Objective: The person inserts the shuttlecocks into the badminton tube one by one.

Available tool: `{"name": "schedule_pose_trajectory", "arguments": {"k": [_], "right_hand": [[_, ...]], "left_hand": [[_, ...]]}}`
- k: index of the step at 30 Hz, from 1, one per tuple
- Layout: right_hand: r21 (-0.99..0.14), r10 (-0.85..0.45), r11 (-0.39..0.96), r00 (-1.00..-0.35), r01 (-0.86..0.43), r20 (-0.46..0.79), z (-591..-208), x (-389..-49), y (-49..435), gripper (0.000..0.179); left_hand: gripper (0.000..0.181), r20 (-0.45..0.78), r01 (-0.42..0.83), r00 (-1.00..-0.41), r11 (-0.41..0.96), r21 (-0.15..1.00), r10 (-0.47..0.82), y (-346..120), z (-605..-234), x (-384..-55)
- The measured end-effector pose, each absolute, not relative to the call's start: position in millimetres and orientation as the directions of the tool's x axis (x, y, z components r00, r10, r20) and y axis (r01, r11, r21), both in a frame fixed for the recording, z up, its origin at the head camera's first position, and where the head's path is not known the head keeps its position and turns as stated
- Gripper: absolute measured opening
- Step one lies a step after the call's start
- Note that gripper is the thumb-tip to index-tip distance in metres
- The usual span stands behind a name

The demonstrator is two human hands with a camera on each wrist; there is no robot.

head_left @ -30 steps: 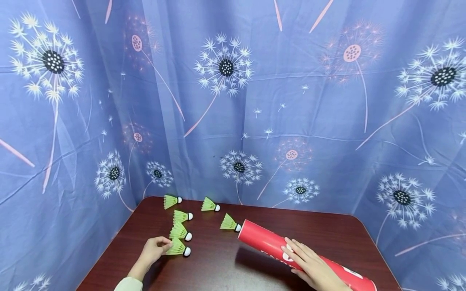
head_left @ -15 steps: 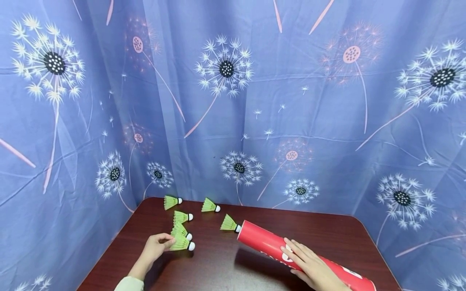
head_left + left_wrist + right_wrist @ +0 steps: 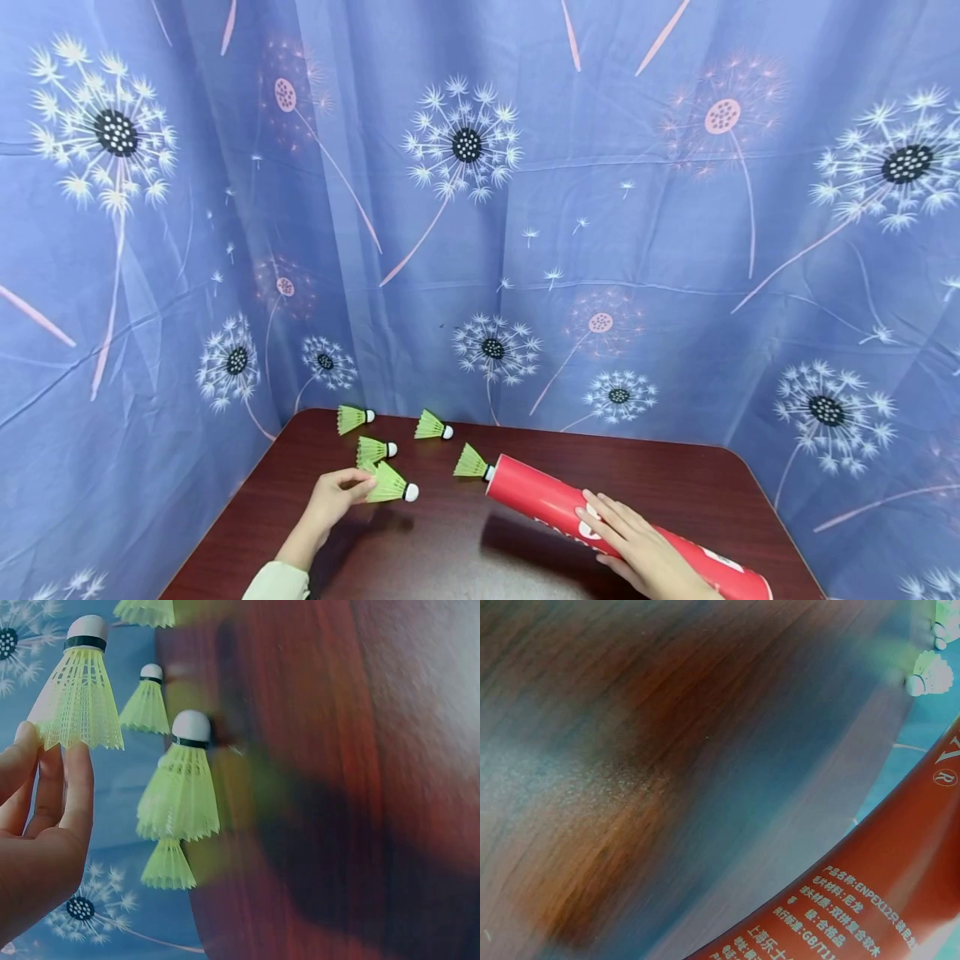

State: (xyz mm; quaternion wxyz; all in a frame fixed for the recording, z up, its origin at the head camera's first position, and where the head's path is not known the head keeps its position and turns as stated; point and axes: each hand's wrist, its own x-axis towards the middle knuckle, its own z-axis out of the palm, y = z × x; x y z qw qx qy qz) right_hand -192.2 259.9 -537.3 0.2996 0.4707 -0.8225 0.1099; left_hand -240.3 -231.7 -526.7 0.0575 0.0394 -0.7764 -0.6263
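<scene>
My left hand (image 3: 330, 502) pinches a yellow-green shuttlecock (image 3: 390, 483) by the skirt's edge. Its white cork points right, and a shadow lies below it on the table. In the left wrist view the shuttlecock (image 3: 79, 697) hangs between thumb and fingers, cork upward. My right hand (image 3: 637, 542) holds a long red shuttlecock tube (image 3: 536, 486), fingers laid across its top and thumb on the near side. The tube slants up to the left over its shadow. Beside its left end lies another shuttlecock (image 3: 470, 462); whether its cork touches the tube cannot be told.
More shuttlecocks lie at the back left: one in the far corner (image 3: 352, 418), one nearer (image 3: 372, 451), one to the right (image 3: 431, 426). Another is mostly hidden behind the held one. A dark brown table (image 3: 622, 467) meets a blue dandelion-print curtain (image 3: 540, 208).
My left hand has lifted the pinched shuttlecock off the table and carried it up and right, in front of the neighbouring one. The right hand and tube have barely moved.
</scene>
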Motion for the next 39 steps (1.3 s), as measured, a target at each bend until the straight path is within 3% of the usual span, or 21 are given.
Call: {"name": "schedule_pose_trajectory", "arguments": {"k": [15, 26, 35, 39], "right_hand": [[0.101, -0.717, 0.548, -0.404, -0.83, 0.568, -535, -193, 256, 0.059], [0.09, -0.709, 0.608, -0.49, -0.788, 0.507, -532, -193, 250, 0.068], [0.088, -0.716, 0.619, -0.515, -0.78, 0.472, -533, -192, 246, 0.091], [0.086, -0.711, 0.63, -0.529, -0.771, 0.463, -533, -192, 248, 0.094]], "left_hand": [[0.019, 0.045, 0.026, -0.993, 0.171, 0.985, -0.106, -203, -516, -247], [0.019, 0.095, 0.085, -0.995, 0.185, 0.979, -0.043, -176, -505, -255], [0.02, 0.1, 0.103, -0.995, 0.092, 0.99, 0.029, -148, -505, -257], [0.02, 0.113, 0.118, -0.991, 0.071, 0.99, 0.074, -136, -493, -249]]}}
